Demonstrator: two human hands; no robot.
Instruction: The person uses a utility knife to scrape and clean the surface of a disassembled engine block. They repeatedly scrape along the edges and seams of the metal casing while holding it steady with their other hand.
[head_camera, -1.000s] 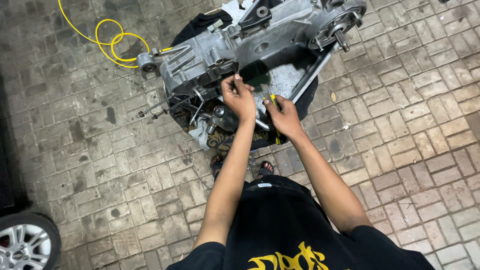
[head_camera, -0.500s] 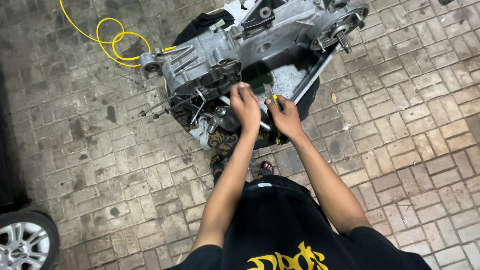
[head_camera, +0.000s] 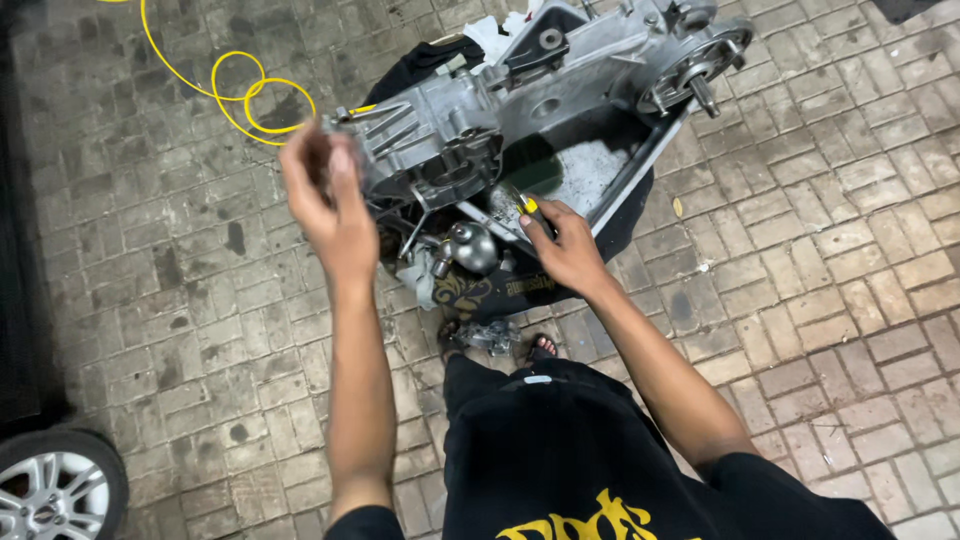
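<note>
Left hand (head_camera: 328, 205) now lifted off engine (head_camera: 520, 110), fingers loose; right hand (head_camera: 565, 245) gripping screwdriver (head_camera: 528, 208) above brick paving (head_camera: 820, 250).

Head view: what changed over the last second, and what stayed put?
The left hand lifted off the engine and swung out to the left, now raised over the paving; whether it holds anything is unclear. The right hand stayed by the engine, gripping a yellow-handled tool. Engine and yellow hose did not move.
</note>
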